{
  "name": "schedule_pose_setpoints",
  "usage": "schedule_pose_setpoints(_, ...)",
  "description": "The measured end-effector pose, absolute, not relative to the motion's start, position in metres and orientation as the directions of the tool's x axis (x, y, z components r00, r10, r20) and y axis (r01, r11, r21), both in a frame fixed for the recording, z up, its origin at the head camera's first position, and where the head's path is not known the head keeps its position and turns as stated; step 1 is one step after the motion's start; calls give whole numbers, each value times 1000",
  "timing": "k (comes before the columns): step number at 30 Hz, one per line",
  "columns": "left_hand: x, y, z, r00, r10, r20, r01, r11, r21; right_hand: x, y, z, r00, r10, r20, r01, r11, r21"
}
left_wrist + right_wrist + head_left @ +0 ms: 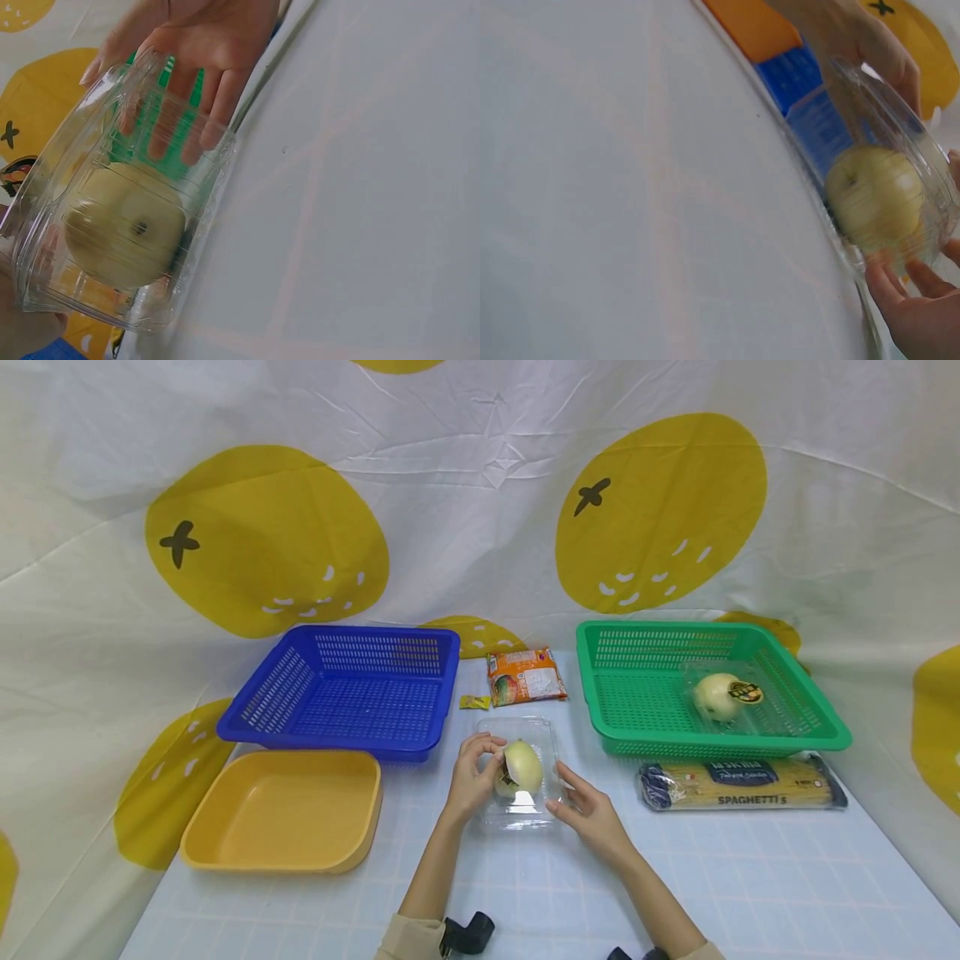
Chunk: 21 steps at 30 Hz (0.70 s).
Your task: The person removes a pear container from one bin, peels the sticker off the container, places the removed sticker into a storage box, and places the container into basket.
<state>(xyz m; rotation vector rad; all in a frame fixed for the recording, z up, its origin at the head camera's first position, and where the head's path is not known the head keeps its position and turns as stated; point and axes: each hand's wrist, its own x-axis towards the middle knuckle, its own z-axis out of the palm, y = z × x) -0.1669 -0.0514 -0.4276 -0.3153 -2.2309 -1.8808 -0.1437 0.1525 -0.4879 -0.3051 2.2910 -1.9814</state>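
Hands meet at the clear plastic clamshell (521,768) on the pale table (750,893), which serves as the landmark; inside the clamshell sits a pale yellow-green apple (521,766) with a dark sticker. Left hand (471,777) has its fingers curled round the clamshell's left side, thumb and fingertips pinching the plastic; right hand (588,810) rests against the right edge with fingers fairly straight and slightly spread, as the left wrist view shows through the plastic. Left of the clamshell and a little nearer lies a yellow tray (281,810); right of it lies a spaghetti packet (742,783). Beyond the clamshell, a small yellow sachet (474,702) and an orange snack packet (525,677) lie between a blue basket (345,693) on the far left and a green basket (705,689) on the far right; the green one holds another packed apple (722,696).
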Motion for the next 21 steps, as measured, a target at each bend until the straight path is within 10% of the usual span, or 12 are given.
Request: schedule_pose_setpoints(21,-168,-52,-428,-962,16,271,270,155,950,-144,153,-488,-971,-228,75,-109,138,-984)
